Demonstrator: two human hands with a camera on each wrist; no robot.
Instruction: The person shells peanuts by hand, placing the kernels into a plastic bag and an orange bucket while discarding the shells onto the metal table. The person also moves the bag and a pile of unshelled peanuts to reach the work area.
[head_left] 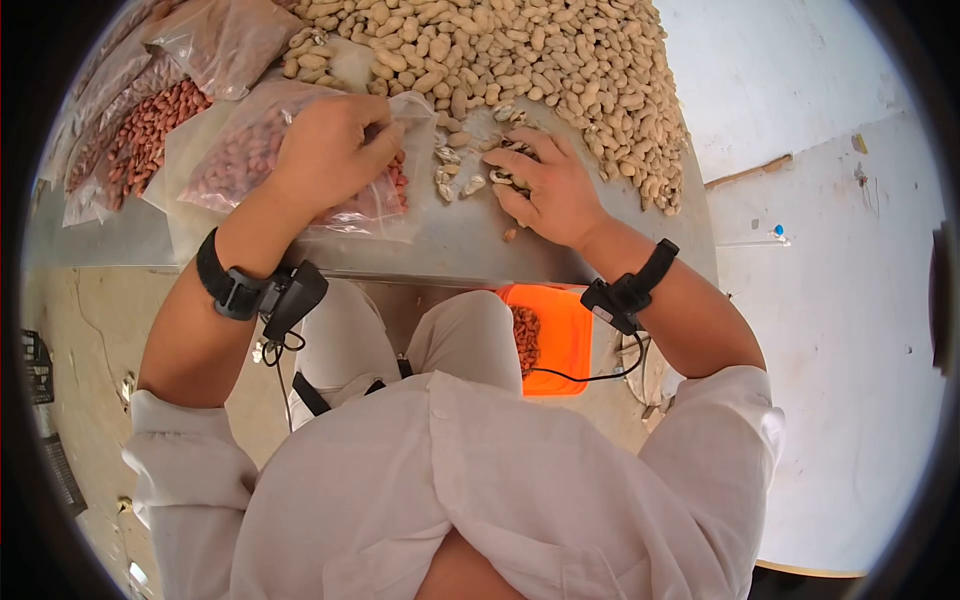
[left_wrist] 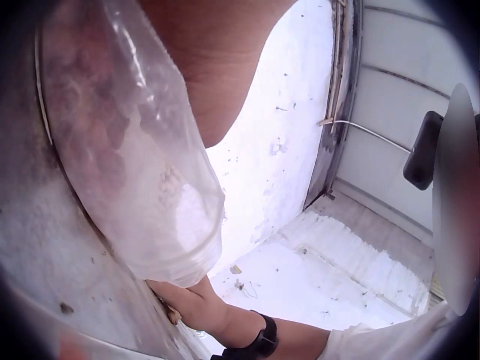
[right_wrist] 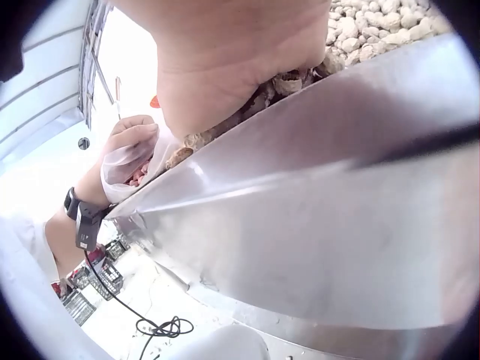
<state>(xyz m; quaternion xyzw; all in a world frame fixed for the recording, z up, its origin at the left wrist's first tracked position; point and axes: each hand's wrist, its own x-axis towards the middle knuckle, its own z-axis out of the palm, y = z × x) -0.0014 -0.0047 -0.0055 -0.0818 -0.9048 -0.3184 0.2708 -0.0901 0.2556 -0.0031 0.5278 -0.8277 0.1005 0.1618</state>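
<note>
My left hand (head_left: pixel 335 150) is over a clear plastic bag (head_left: pixel 400 215) of red peanut kernels (head_left: pixel 235 165), its fingers curled and the thumb near them; whether it grips anything is hidden. In the right wrist view the same hand (right_wrist: pixel 133 136) is at the raised plastic. Curled round several peanut shells (head_left: pixel 515 181), my right hand (head_left: pixel 555 195) rests low on the metal table (head_left: pixel 460 235). Loose broken shells (head_left: pixel 445 180) lie just left of it, and one reddish kernel (head_left: pixel 510 235) lies below it.
A large heap of unshelled peanuts (head_left: pixel 560 50) covers the table's far side. More bags of red kernels (head_left: pixel 155 130) are at the far left. Below the table edge, beside my knees, stands an orange container (head_left: pixel 565 340) with reddish contents. A white wall (head_left: pixel 830 300) is at the right.
</note>
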